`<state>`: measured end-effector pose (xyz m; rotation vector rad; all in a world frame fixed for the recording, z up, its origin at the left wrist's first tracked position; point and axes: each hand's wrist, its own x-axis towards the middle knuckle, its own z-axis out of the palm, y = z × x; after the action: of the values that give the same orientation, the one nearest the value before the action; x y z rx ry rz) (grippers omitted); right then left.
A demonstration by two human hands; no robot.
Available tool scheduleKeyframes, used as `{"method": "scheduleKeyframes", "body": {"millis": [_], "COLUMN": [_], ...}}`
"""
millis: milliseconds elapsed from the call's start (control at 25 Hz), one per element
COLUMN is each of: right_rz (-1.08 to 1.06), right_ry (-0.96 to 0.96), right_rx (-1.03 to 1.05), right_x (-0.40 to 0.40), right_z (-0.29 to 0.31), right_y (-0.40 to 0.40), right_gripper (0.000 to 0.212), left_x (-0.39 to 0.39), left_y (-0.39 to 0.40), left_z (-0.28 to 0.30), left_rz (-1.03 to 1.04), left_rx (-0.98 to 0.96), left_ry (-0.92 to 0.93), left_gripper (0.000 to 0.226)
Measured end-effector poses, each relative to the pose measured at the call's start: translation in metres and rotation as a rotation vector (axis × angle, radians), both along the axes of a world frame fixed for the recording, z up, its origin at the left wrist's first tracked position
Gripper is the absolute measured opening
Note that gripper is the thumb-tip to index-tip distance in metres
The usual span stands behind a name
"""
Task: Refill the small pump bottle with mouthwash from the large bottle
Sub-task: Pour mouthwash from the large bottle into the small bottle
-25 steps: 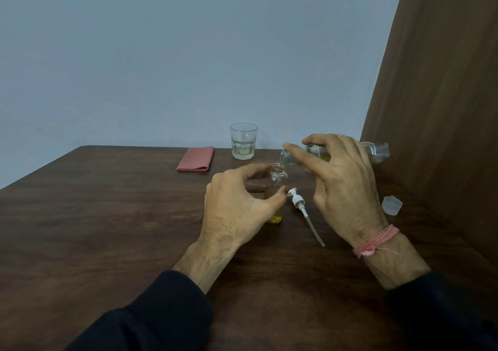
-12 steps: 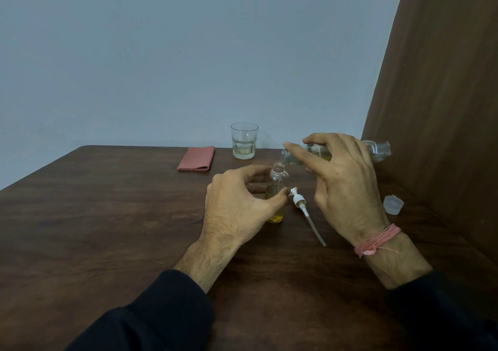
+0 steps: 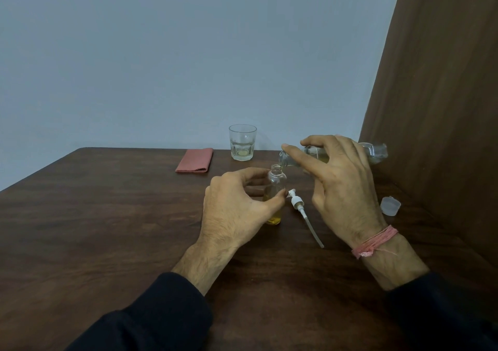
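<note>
Closest to the person, two dark sleeves come in from 6 o'clock over the brown table.

A bit farther out is the left hand. Its thumb and fingers curl round the small pump bottle and hold it still. The little bottle stands straight up near the middle of the table, with its top open and some yellow mouthwash at the bottom.

Just at 3 o'clock from it lies the white pump top, flat on the table, with its thin tube pointing back toward 5 o'clock.

The right hand is at 3 o'clock from the little bottle and a bit higher. Its fingers wrap over the large bottle and grip it.

Here is the part that matters — the big bottle lies almost flat on its side, long way running from 3 o'clock to 9 o'clock. Its mouth points to 9 o'clock and sits right above the little bottle's open neck. I think pouring is going on, but I cannot see the stream clearly. A small slip sideways could spill it.

Out at 3 o'clock, near the brown wall, sits a clear cap. Farther back, at 12 o'clock, stands a glass with a little liquid — and at 11 o'clock lies a folded pink cloth.
</note>
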<state>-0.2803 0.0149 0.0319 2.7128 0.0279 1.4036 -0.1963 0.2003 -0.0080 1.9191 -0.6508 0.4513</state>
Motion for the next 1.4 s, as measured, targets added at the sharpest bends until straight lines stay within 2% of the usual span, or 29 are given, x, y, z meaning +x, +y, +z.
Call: {"method": "scheduleKeyframes", "body": {"millis": [1400], "right_rz": [0.004], "right_ry": [-0.002], "right_rx": [-0.003], "right_x": [-0.0016], "right_z": [0.0002], "right_y": [0.0015], "right_gripper": [0.084], "left_x": [-0.0026], "left_y": [0.0022], "left_z": [0.0017], "left_rz": [-0.005], "left_rx": [-0.002], "left_ry": [0.004], "left_gripper": [0.054]}}
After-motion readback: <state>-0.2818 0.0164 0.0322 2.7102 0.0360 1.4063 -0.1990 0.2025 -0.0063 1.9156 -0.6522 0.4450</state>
